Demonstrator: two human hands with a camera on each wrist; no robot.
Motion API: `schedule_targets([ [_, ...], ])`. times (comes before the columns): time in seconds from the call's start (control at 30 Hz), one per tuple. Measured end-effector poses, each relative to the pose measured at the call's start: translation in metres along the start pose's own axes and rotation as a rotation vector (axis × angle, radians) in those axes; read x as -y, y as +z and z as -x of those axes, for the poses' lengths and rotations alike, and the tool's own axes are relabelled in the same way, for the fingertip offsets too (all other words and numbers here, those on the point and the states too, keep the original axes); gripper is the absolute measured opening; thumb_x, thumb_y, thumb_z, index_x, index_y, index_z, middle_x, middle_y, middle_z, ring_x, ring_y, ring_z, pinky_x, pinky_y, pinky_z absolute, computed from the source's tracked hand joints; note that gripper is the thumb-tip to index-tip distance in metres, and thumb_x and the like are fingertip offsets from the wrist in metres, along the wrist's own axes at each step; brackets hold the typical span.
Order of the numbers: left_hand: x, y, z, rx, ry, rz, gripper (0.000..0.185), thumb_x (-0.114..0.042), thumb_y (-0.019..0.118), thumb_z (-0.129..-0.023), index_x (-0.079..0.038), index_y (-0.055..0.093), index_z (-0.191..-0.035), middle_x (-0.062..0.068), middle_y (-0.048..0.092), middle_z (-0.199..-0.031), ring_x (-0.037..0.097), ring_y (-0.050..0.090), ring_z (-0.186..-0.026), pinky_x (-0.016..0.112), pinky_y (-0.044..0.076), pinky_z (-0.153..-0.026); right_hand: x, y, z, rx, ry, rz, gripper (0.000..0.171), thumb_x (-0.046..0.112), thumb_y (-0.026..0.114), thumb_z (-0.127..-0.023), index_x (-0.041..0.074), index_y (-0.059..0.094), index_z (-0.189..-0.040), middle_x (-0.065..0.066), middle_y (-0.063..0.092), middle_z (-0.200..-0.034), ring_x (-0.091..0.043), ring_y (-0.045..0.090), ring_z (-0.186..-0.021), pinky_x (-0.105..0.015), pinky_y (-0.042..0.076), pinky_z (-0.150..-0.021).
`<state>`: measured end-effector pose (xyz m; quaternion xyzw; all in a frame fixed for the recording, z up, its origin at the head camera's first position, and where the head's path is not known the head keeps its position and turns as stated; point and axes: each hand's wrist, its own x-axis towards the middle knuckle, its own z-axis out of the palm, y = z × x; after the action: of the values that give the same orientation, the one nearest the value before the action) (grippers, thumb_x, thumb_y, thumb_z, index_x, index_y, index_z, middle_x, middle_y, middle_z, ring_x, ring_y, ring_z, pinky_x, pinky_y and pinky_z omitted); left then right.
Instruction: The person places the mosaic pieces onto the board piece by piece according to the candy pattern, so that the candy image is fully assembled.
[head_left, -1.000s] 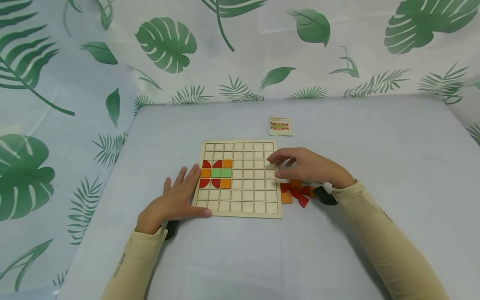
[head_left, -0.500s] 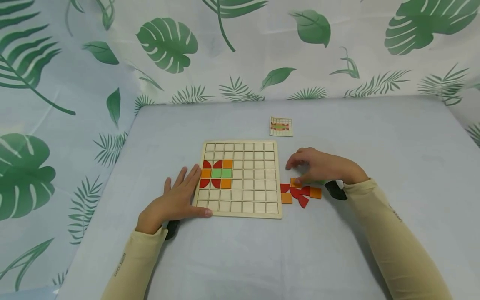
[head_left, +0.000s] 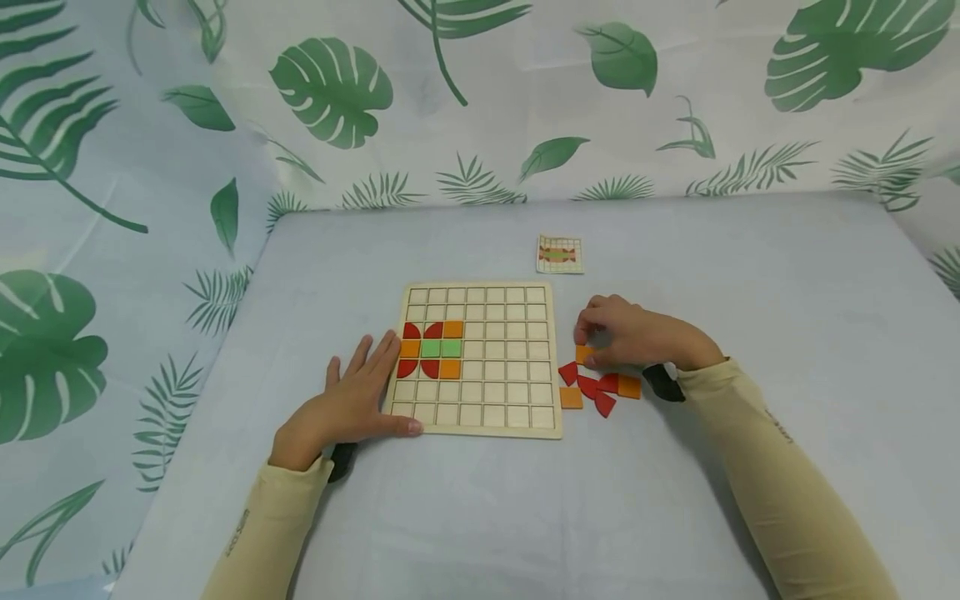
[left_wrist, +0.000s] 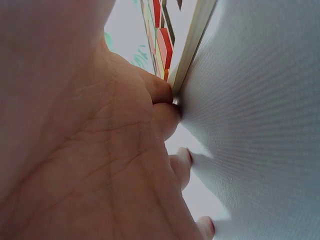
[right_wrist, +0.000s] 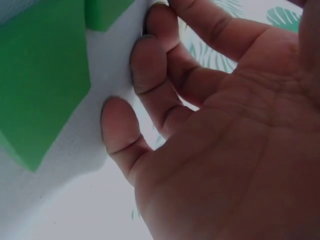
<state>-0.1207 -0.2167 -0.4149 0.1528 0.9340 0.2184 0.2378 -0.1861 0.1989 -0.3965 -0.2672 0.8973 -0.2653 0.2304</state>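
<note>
Head view, left hand: we see the left hand lying flat with straight fingers on the desk, thumb along the near edge of the wooden grid board — placed, we judge, to keep the board from sliding.
Head view, right hand: the right hand curls over the loose pieces just right of the board, fingertips pinching an orange square.
Head view, board: red, orange and green tiles fill cells at its left side; a pattern card lies beyond it, in easy sight for copying.
Left wrist view: the fingers press against the board's edge, holding nothing.
Right wrist view: bent fingers rest on the cloth beside green blocks — the orange square is hidden here.
</note>
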Motion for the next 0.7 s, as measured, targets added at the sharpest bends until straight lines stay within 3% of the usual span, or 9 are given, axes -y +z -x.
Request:
schedule_targets([
  [0.7, 0.0036, 0.0019, -0.0019, -0.007, 0.006, -0.009, 0.131, -0.058, 0.086, -0.085, -0.003, 0.004, -0.172, 0.015, 0.000, -0.179, 0.040, -0.012, -0.163, 0.075, -0.010, -0.119, 0.0022, 0.0039, -0.0089, -0.069, 0.058, -0.091, 0.015, 0.006, 0.077, -0.096, 0.005, 0.067, -0.107, -0.004, 0.064, -0.095, -0.025, 0.058, -0.093, -0.041, 0.052, -0.082],
])
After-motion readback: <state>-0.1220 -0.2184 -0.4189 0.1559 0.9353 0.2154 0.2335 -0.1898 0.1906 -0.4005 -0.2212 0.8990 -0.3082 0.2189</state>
